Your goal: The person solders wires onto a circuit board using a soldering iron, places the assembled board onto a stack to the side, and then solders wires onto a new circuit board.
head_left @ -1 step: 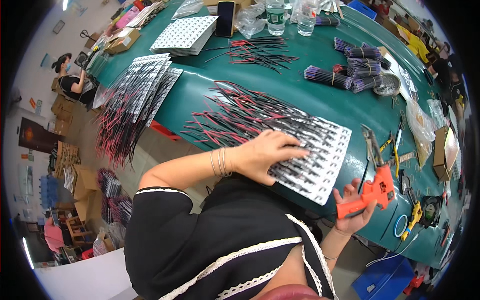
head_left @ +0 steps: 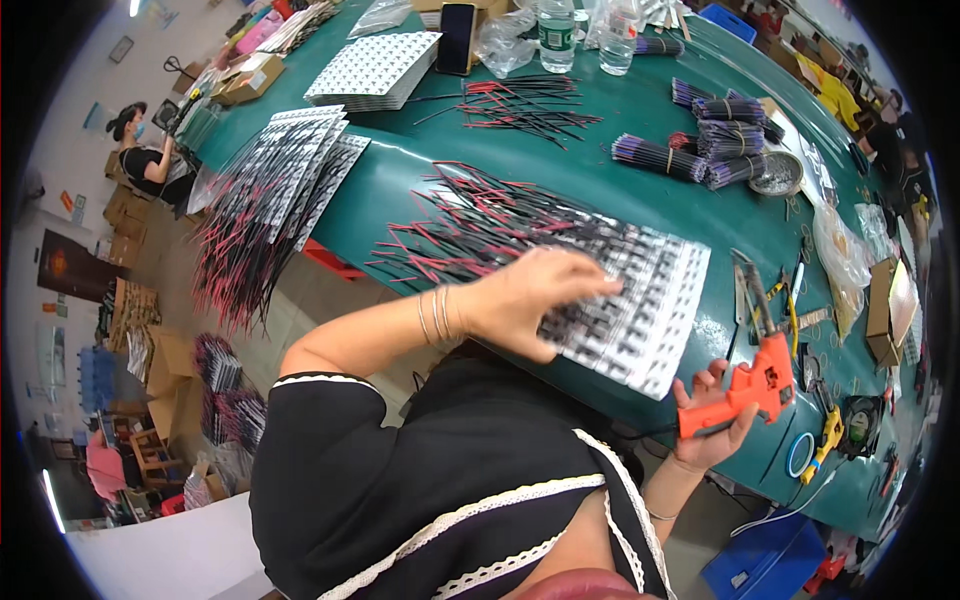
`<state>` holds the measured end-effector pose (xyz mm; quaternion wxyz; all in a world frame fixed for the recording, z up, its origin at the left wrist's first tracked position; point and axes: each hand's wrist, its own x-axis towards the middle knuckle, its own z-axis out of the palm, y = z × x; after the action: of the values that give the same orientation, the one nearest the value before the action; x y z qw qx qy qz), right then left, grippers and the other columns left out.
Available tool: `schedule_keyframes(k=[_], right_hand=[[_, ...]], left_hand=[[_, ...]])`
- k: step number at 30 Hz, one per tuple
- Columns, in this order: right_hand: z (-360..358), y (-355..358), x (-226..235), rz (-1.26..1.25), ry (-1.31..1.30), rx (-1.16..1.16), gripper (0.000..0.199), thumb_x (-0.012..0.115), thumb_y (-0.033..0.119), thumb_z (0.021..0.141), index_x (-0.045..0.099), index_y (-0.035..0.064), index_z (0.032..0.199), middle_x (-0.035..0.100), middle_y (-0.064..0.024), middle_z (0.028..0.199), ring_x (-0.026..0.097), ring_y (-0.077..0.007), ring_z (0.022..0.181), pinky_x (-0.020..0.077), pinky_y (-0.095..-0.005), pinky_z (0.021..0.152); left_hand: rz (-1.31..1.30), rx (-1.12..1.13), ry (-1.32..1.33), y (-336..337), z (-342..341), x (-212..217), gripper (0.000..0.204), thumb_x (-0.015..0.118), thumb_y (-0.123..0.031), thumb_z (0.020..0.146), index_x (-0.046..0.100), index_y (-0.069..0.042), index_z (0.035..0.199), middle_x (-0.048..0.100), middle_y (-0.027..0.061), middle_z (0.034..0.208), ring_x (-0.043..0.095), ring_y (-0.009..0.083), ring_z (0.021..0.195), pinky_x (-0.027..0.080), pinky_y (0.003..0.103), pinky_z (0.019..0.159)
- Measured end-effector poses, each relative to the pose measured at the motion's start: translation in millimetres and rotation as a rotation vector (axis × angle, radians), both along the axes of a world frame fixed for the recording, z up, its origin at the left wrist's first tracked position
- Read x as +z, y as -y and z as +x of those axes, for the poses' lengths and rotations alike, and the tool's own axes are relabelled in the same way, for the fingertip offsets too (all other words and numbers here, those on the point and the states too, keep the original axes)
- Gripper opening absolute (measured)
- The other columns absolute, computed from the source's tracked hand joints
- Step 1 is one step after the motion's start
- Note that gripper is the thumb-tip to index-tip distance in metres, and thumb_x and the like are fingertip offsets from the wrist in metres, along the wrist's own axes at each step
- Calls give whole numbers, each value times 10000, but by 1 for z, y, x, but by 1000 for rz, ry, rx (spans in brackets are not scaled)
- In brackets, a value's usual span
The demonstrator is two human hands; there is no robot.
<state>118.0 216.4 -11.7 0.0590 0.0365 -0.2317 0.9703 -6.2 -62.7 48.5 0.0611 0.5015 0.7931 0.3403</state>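
My left hand [head_left: 535, 300] is over a white panel [head_left: 672, 300] with rows of dark marks, its thumb and fingers apart. Red and black wires [head_left: 470, 225] spread leftward from the panel. Blur hides whether the fingertips touch it. My right hand [head_left: 705, 435] grips a red gun-shaped tool [head_left: 765, 380] by its handle, fingers wrapped around it. The tool's long metal prongs point away from me, just right of the panel. A dark cord shows by the handle's end.
Wired panels [head_left: 300, 170] hang over the table's left edge. Behind stand stacked white panels [head_left: 372, 68], a phone [head_left: 456, 38] and water bottles [head_left: 556, 38]. Wire bundles [head_left: 728, 140] and a metal dish [head_left: 778, 174] lie farther right. A yellow-handled tool [head_left: 828, 440] rests at the right.
The panel has shifted slightly right and turned a little, its near corner moving away from me. My left hand's fingers have drawn together somewhat. The red tool has moved slightly right.
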Motion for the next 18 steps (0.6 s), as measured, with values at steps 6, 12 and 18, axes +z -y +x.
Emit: schedule_keyframes(k=[6,12,18], right_hand=[[2,-10,2,-16,-73,-16,451,446,349,877,340,115,1248,430,-116,1070,470,-227,885,375,-576,879],[3,-12,-9,-3,-69,-19,457,444,323,886,308,86,1253,438,-116,1035,469,-223,889,358,-550,912],[-3,-22,-18,-10,-28,-24,452,443,311,888,316,82,1256,447,-108,1006,470,-216,872,350,-535,929]], left_hand=[[738,278,517,61,-63,57,621,652,-213,650,428,-27,1198,504,104,1131,507,198,994,402,318,871],[1371,872,154,151,-70,112,419,519,-324,749,498,-21,1039,557,87,943,559,211,864,452,319,751],[1270,953,-340,226,-33,205,355,495,-197,811,494,50,1066,570,131,1020,568,227,898,462,322,787]])
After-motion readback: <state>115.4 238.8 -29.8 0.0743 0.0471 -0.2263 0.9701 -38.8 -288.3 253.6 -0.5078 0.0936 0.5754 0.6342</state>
